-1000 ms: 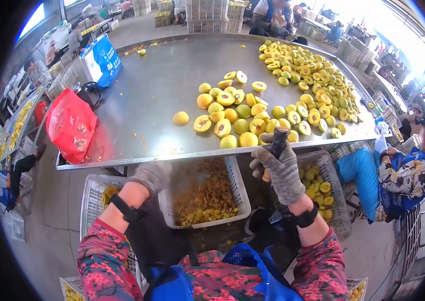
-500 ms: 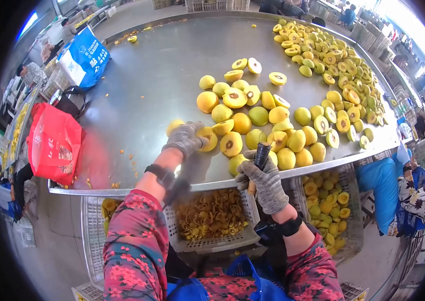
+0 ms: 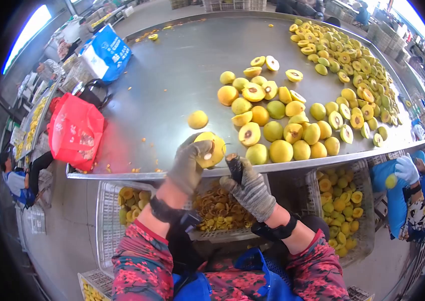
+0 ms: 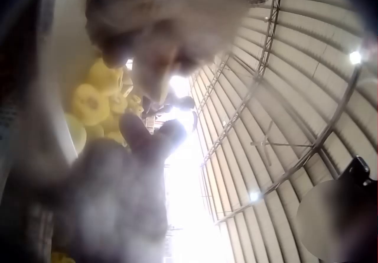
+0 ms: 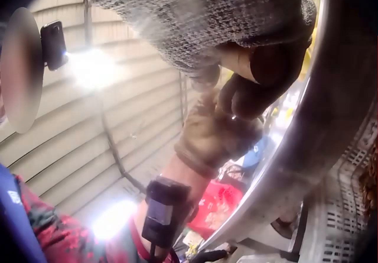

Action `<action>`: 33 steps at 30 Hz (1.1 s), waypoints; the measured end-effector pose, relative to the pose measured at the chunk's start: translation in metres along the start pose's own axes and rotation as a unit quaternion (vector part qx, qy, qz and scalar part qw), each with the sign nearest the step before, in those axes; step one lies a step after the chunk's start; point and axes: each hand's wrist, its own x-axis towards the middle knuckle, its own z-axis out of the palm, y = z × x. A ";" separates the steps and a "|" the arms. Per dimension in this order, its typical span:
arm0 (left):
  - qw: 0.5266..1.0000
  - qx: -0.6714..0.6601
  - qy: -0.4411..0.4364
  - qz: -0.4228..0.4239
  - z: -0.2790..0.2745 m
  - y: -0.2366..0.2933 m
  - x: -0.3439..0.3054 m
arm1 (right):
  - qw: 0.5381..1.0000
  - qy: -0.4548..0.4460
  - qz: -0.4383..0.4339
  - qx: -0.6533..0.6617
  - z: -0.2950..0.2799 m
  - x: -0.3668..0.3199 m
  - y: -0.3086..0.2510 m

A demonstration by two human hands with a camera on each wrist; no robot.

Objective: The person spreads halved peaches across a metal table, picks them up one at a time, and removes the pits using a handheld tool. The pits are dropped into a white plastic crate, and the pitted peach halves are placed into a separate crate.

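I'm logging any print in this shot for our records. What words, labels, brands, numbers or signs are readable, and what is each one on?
Blue bag: one large white character, apparently "點"; the smaller lettering is too small to read.
Red bag: pale marks, too blurred to read.
Blue garment: a small white mark, too blurred to read.
I can make out no other text.

Your gloved left hand [image 3: 188, 161] and gloved right hand [image 3: 252, 191] are curled in grips near each other, forearms [image 3: 150, 220] angling inward.
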 end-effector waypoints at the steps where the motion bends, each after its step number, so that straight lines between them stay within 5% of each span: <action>1: 0.999 -0.043 0.004 -0.010 -0.001 -0.001 -0.008 | 0.998 0.014 -0.058 -0.026 0.009 -0.004 0.002; 6: 0.980 -0.191 -0.039 -0.026 -0.014 -0.009 -0.015 | 0.990 -0.088 0.039 0.101 0.022 -0.013 0.004; 8: 0.971 -0.220 -0.082 -0.048 -0.005 0.009 -0.027 | 0.938 -0.172 0.143 0.265 0.015 -0.009 -0.015; 12: 0.998 -0.036 0.019 0.042 -0.021 0.021 -0.038 | 0.849 -0.278 0.200 0.402 0.021 -0.007 -0.024; 15: 0.978 0.181 0.044 0.099 -0.027 0.039 -0.057 | 0.834 -0.312 0.232 0.393 0.023 -0.008 -0.036; 18: 0.991 0.101 0.063 0.056 -0.033 0.038 -0.069 | 0.807 -0.343 0.237 0.418 0.028 -0.010 -0.036; 24: 0.996 0.064 0.047 0.051 -0.035 0.032 -0.088 | 0.843 -0.347 0.189 0.365 0.030 -0.022 -0.043; 29: 0.995 0.030 0.083 0.054 -0.038 0.031 -0.112 | 0.965 -0.196 0.030 0.171 0.042 -0.044 -0.036; 33: 0.993 0.003 0.113 0.046 -0.052 0.020 -0.141 | 0.994 -0.101 -0.049 0.014 0.047 -0.071 -0.044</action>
